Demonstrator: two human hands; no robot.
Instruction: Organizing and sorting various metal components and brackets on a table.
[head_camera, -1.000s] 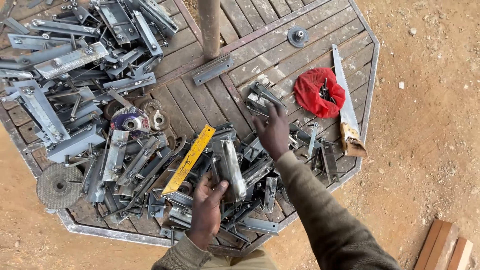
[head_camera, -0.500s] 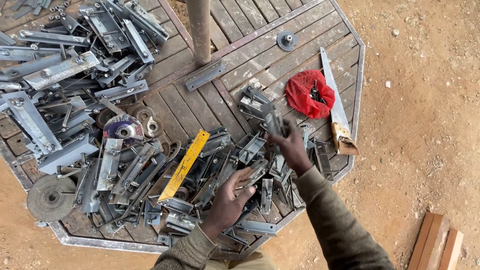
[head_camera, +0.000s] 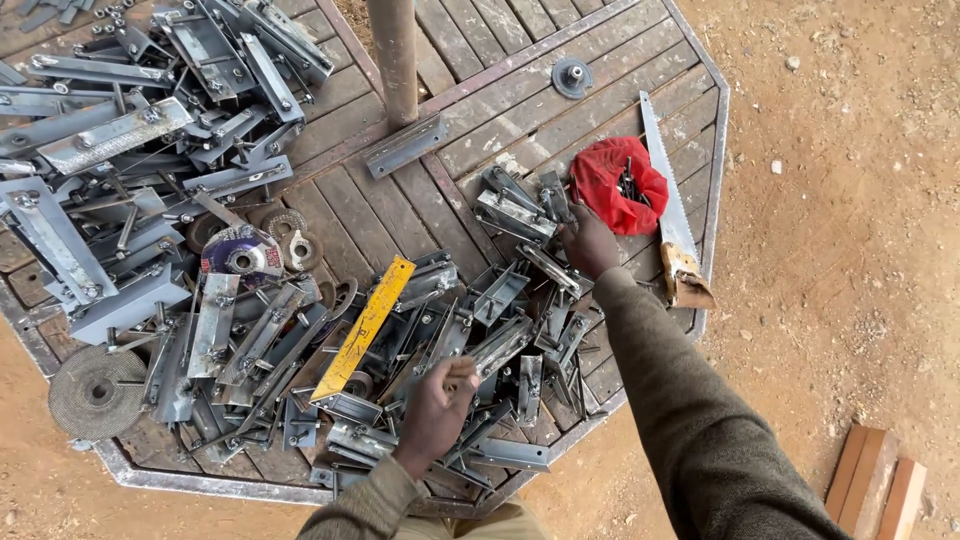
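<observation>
My left hand (head_camera: 438, 402) rests on the heap of grey metal brackets (head_camera: 480, 330) near the platform's front edge, its fingers curled on a long bracket (head_camera: 496, 346). My right hand (head_camera: 588, 242) reaches farther out and touches a bracket (head_camera: 552, 268) just left of a red cloth bag (head_camera: 618, 185). A yellow flat bar (head_camera: 364, 326) lies slanted among the brackets, left of my left hand.
The octagonal wooden platform (head_camera: 470, 110) has a steel rim and a central pole (head_camera: 394, 55). A handsaw (head_camera: 672, 222) lies by the right edge. Grinding discs (head_camera: 95, 392), a purple-labelled disc (head_camera: 240, 252) and long steel plates (head_camera: 110, 135) fill the left. Wood planks (head_camera: 880, 482) lie on the dirt.
My left hand has moved right and onto a long bracket. My right hand has shifted toward the red bag. The view has drifted, so the platform sits farther right.
</observation>
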